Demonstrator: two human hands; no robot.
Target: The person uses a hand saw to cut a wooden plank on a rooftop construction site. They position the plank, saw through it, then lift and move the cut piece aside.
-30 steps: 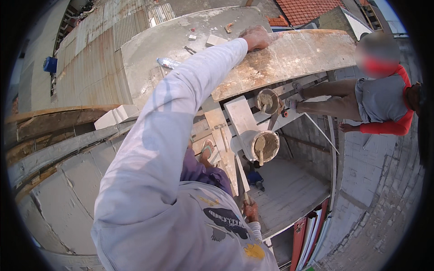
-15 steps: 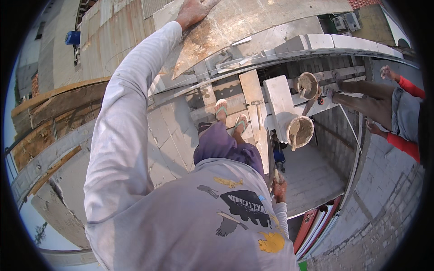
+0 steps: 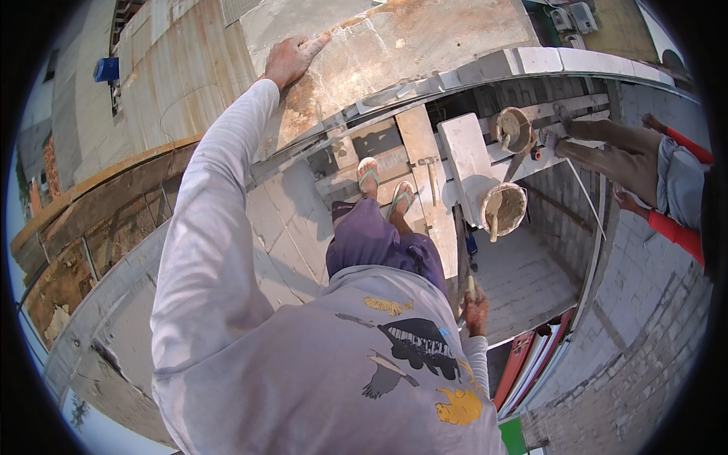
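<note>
My left hand (image 3: 290, 61) grips the left edge of a large, flat, rust-stained sheet (image 3: 425, 42), its thumb side on top and some fingers hidden. The sheet lies across the wall top ahead of me. Low at my right side, my right hand (image 3: 475, 312) is closed around the pale handle (image 3: 471, 287) of a tool whose working end I cannot make out. My sandalled feet (image 3: 368, 176) stand on planks. A hammer (image 3: 433, 180) lies on the plank (image 3: 418, 136) to their right.
A white board (image 3: 464, 144) and two mortar buckets (image 3: 503, 208) (image 3: 513, 130), each with a tool in it, sit right of the hammer. Below opens a deep walled space (image 3: 523, 280). A person in red sleeves (image 3: 675, 227) stands at the right. Pale blocks (image 3: 540, 60) line the wall.
The stained sheet has shifted left along the wall, together with my left hand. My right hand stays low at my side with the tool.
</note>
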